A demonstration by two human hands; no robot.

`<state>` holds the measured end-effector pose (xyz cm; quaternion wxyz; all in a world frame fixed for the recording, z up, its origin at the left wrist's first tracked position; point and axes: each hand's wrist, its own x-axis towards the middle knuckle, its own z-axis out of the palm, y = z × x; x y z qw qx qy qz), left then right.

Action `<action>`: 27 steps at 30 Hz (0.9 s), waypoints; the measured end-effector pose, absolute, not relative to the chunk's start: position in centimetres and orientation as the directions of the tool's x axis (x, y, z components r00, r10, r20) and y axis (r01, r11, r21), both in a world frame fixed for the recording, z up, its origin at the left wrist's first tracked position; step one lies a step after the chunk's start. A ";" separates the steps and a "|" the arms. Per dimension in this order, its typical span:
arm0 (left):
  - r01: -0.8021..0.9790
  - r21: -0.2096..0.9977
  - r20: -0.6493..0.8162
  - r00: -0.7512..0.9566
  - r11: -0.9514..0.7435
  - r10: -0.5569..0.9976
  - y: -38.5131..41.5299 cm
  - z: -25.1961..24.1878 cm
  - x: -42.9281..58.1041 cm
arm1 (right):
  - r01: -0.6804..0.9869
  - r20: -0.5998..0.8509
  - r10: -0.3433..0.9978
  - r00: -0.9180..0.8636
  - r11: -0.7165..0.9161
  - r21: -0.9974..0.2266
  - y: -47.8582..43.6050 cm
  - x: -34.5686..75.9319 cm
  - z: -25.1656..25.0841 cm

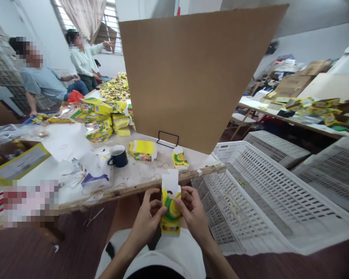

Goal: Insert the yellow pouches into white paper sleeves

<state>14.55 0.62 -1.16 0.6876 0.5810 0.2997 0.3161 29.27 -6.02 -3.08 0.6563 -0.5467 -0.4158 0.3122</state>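
A small yellow and green box stands upright over my lap, its white top flap raised. My left hand grips its left side, with the thumb near the front face. On the other side, my right hand holds the right edge, its thumb on the printed front. Just beyond the table's wooden edge lies a similar small box. To its left are a larger yellow carton and a dark mug.
A large cardboard sheet stands on the table. White plastic crates are at the right. Stacked yellow cartons, a tissue box and heaped packets lie left. Two people are at the far left.
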 end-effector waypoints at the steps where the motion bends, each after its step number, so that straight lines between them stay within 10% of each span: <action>1: -0.109 0.986 -0.032 0.631 0.129 0.775 0.6 -0.8 14.4 | 0.011 0.198 0.879 0.433 0.214 -0.977 -6.2 29.5 -2.8; 11: -0.187 0.907 -0.043 0.850 0.377 0.525 0.0 -0.4 14.1 | 0.119 0.197 0.955 0.223 0.174 -0.977 -7.4 31.3 -1.8; 21: -0.096 0.989 -0.005 0.736 0.111 0.677 0.0 -0.4 14.2 | 0.312 0.328 0.905 0.269 0.240 -0.919 -7.4 31.9 -2.2; 27: -0.069 0.997 0.025 0.746 0.040 0.666 -0.4 -1.0 14.2 | 0.330 0.075 0.974 0.214 0.000 -0.944 -7.1 31.3 -2.3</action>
